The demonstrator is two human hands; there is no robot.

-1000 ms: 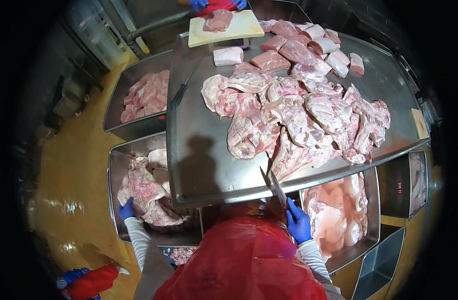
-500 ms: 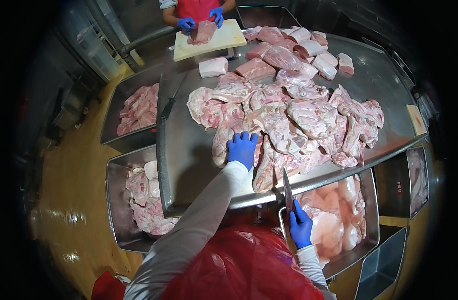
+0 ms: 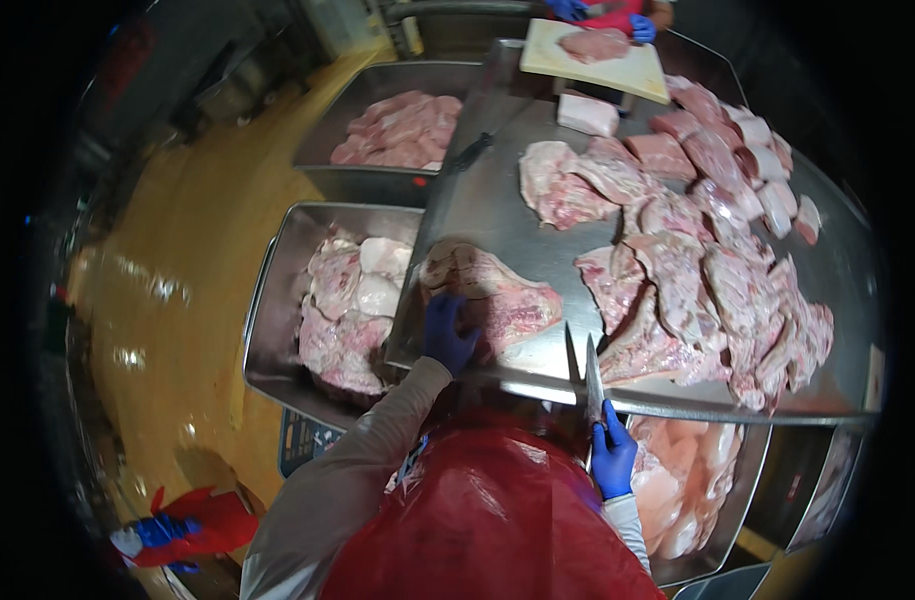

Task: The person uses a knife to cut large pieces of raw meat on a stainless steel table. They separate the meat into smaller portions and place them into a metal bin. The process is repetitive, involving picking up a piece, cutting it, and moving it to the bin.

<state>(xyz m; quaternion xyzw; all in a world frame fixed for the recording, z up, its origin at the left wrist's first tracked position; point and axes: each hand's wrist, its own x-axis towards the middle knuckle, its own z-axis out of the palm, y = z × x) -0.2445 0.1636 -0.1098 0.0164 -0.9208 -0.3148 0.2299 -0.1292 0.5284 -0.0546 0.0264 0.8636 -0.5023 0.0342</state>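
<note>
A flat slab of raw meat (image 3: 508, 300) with a pale, fatty edge lies on the near left of the steel table (image 3: 478, 215). My left hand (image 3: 450, 335), in a blue glove, grips its left edge, with the fingers partly in shadow. At the table's near edge, my gloved right hand (image 3: 613, 458) holds a knife (image 3: 594, 380) by its handle, the blade pointing up and away from me. The blade stands apart from the slab, between it and a pile of similar meat (image 3: 678, 290) on the right.
Across the table a co-worker's gloved hands (image 3: 643, 28) are by a white cutting board (image 3: 628, 72) bearing meat. Another knife (image 3: 473, 150) lies near the left edge. Metal tubs (image 3: 268, 330) of meat stand left and near right. At lower left is another person in red (image 3: 213, 525).
My left hand has drawn a slab from the pile leftward and nearer to me. The view has shifted left. My right hand still holds the knife near the table edge.
</note>
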